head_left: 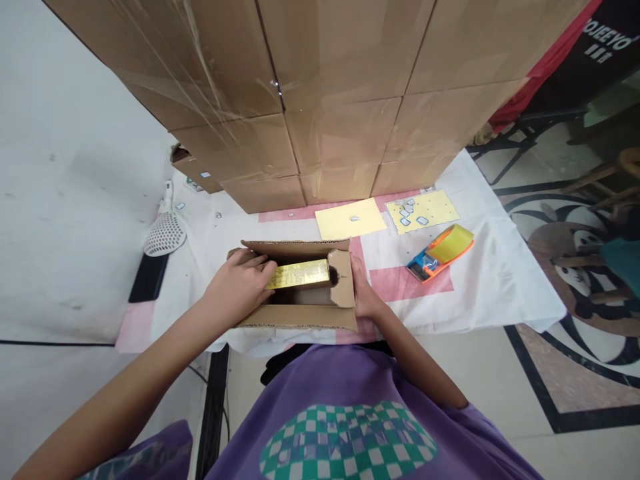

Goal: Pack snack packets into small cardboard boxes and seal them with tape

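A small open cardboard box lies at the table's near edge with its flaps raised. Inside it is a long, narrow gold carton, its right end close to the box's right end flap. My left hand reaches over the left end of the box, fingers curled on the carton's left end and covering it. My right hand grips the right end of the box from outside, with the thumb side against the cardboard and some fingers hidden.
Stacked, taped cartons wall off the back of the table. To the right lie an orange-and-blue tape dispenser and two yellow sheets, one bearing several small stickers. A white mesh object and a dark flat item are at left.
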A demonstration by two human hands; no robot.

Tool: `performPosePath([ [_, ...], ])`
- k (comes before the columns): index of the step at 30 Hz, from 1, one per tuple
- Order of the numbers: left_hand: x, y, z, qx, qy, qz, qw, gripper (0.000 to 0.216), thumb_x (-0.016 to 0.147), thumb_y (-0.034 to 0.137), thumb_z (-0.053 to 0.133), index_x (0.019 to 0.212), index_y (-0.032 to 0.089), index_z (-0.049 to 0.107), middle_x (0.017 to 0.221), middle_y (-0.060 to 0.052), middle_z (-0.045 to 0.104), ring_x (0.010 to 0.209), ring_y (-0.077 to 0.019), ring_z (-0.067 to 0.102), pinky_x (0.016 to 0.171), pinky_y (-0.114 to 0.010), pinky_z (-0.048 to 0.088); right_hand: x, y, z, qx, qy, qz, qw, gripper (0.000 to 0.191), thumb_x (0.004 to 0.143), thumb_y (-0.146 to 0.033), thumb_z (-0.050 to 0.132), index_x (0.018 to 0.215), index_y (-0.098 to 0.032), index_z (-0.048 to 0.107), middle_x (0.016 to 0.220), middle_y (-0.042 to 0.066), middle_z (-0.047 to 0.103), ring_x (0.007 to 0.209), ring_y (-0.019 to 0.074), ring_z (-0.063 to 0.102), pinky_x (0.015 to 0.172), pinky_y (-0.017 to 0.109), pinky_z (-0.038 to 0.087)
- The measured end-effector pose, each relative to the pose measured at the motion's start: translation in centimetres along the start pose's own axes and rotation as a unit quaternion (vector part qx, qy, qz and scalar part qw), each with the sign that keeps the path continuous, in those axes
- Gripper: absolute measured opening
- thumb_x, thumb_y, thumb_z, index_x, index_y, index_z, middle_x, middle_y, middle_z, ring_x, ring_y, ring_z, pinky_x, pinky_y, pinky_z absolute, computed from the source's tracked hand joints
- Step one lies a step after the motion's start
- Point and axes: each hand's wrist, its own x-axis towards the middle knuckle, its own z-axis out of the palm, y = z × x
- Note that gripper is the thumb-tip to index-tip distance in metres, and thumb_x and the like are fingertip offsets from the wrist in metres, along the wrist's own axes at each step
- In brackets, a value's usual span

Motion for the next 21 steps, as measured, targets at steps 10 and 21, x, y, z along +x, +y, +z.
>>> performPosePath([
  [10, -0.2, 0.0, 0.1, 0.005, 0.027, 0.007, 1.0, 0.021, 0.085, 0.022, 0.064, 0.105, 0.017, 0.064, 0.108, -0.016, 0.075, 0.111, -0.0362, 0.067, 0.096, -0.052, 0.043, 0.0, 0.1, 0.0, 0.005, -0.002, 0.003, 1.0, 0.137, 0.065, -0.058, 0.086, 0.162, -0.024, -0.004, 0.161, 0.02, 0.019, 0.151, 0.0441, 0.023, 0.124, 0.062, 0.023],
  [21, -2.3, -2.4, 0.1, -0.124, 0.154, -0.032, 0.98, 0.036, 0.093, 0.05, 0.063, 0.118, 0.025, 0.066, 0.119, -0.008, 0.074, 0.114, -0.0304, 0.067, 0.104, -0.05, 0.043, -0.6, 0.7, -0.1, -0.028, 0.005, -0.007, 1.0, 0.133, 0.071, -0.059, 0.081, 0.163, -0.026, -0.009, 0.164, 0.019, 0.018, 0.154, 0.0408, 0.022, 0.123, 0.06, 0.027],
])
